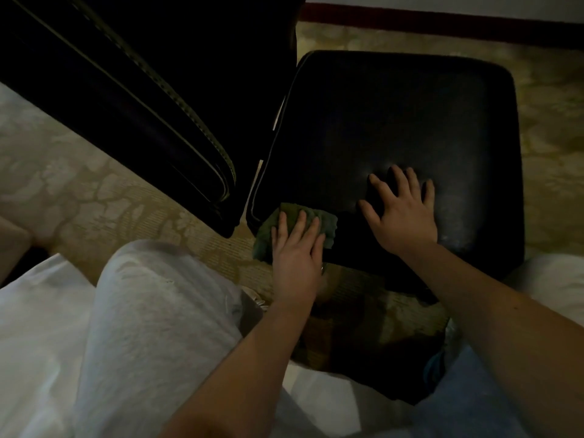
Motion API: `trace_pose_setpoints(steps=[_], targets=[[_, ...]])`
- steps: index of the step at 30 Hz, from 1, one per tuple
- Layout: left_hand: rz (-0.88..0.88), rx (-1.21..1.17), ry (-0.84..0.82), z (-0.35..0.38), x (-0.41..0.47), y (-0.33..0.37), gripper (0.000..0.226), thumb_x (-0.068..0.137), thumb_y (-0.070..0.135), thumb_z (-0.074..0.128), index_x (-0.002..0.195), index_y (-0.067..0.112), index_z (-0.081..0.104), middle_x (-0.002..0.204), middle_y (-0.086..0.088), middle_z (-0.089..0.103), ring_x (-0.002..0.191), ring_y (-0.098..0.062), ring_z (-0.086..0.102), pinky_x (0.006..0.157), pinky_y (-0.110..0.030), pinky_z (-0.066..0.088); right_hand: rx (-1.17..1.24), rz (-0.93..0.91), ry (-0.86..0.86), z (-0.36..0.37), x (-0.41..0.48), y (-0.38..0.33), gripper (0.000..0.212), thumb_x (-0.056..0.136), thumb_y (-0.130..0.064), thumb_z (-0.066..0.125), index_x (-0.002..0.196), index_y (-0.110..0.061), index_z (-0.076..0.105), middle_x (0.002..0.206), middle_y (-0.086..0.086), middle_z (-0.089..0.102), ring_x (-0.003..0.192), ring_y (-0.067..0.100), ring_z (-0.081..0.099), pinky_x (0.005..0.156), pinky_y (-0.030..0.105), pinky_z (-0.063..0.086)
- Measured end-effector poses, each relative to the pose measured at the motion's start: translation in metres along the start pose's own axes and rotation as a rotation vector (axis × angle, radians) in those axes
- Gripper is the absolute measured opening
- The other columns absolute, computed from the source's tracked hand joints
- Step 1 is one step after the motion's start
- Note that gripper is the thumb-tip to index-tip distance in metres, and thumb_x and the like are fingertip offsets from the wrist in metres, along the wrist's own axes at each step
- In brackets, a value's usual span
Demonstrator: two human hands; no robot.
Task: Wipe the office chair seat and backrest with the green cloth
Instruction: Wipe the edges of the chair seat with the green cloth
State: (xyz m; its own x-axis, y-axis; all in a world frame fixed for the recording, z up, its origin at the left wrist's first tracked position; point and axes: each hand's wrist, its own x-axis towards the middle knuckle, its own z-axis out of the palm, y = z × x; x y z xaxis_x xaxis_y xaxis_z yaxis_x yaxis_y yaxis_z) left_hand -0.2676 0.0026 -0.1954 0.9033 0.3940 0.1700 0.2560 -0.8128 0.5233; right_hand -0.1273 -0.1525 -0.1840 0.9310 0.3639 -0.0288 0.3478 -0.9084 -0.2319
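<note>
Cloth [328, 223] under our left hand's [295, 251] flat fingers at the seat's [395, 121] near-left corner; right hand [406, 216] splayed wide beside. Backrest [126, 90] dark, cut off.

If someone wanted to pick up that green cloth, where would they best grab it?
Probably the crumpled fold of the green cloth that sticks out beyond the left hand, pinched from above. The cloth lies bunched on the near corner of the seat with its middle pressed under that hand, so only the raised outer folds are free.
</note>
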Motion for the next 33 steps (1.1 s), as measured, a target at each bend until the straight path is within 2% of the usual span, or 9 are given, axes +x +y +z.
trace_pose_setpoints(steps=[5, 8, 13, 19, 28, 33], targets=[[-0.009, -0.003, 0.016, -0.012, 0.011, -0.014, 0.047, 0.101, 0.038, 0.04, 0.13, 0.013, 0.067, 0.144, -0.01, 0.058, 0.144, -0.04, 0.038, 0.119, -0.058, 0.027, 0.015, -0.012, 0.022, 0.002, -0.001, 0.001, 0.067, 0.093, -0.067, 0.022, 0.15, -0.034, 0.033, 0.162, 0.009, 0.02, 0.151, 0.029, 0.007, 0.12, 0.055, 0.001], [-0.055, -0.027, -0.022, -0.018, 0.018, -0.018, 0.045, 0.103, 0.037, 0.041, 0.134, 0.015, 0.064, 0.147, -0.008, 0.055, 0.148, -0.036, 0.033, 0.122, -0.056, 0.024, 0.013, -0.013, 0.034, 0.003, -0.001, 0.001, 0.068, 0.092, -0.067, 0.021, 0.15, -0.034, 0.034, 0.161, 0.01, 0.022, 0.151, 0.03, 0.009, 0.121, 0.055, 0.002], [-0.098, -0.094, -0.045, -0.028, 0.031, -0.032, 0.033, 0.104, 0.027, 0.055, 0.136, 0.02, 0.063, 0.15, -0.004, 0.051, 0.151, -0.028, 0.028, 0.125, -0.047, 0.019, 0.021, -0.01, 0.021, 0.004, -0.001, 0.002, 0.068, 0.092, -0.067, 0.02, 0.151, -0.035, 0.032, 0.162, 0.009, 0.02, 0.151, 0.029, 0.007, 0.121, 0.055, 0.0], [-0.119, -0.116, -0.106, -0.033, 0.032, -0.034, 0.035, 0.105, 0.029, 0.053, 0.139, 0.022, 0.06, 0.155, -0.001, 0.046, 0.154, -0.023, 0.02, 0.126, -0.048, 0.017, 0.012, -0.011, 0.038, 0.005, -0.001, 0.002, 0.066, 0.093, -0.066, 0.022, 0.15, -0.034, 0.034, 0.161, 0.009, 0.022, 0.151, 0.029, 0.008, 0.121, 0.056, 0.002], [-0.068, -0.118, -0.075, -0.032, 0.015, -0.027, 0.032, 0.101, 0.021, 0.06, 0.133, 0.018, 0.066, 0.149, -0.005, 0.052, 0.151, -0.031, 0.026, 0.124, -0.048, 0.022, 0.009, -0.022, 0.042, 0.002, 0.0, 0.004, 0.068, 0.092, -0.066, 0.021, 0.15, -0.034, 0.035, 0.161, 0.009, 0.023, 0.151, 0.029, 0.009, 0.121, 0.055, 0.003], [-0.088, -0.085, -0.13, -0.038, 0.033, -0.034, 0.034, 0.104, 0.027, 0.054, 0.137, 0.023, 0.062, 0.153, 0.0, 0.048, 0.153, -0.025, 0.023, 0.126, -0.039, 0.017, 0.028, -0.025, 0.047, 0.004, -0.001, 0.003, 0.067, 0.092, -0.065, 0.022, 0.149, -0.033, 0.036, 0.161, 0.009, 0.024, 0.151, 0.03, 0.009, 0.12, 0.056, 0.004]])
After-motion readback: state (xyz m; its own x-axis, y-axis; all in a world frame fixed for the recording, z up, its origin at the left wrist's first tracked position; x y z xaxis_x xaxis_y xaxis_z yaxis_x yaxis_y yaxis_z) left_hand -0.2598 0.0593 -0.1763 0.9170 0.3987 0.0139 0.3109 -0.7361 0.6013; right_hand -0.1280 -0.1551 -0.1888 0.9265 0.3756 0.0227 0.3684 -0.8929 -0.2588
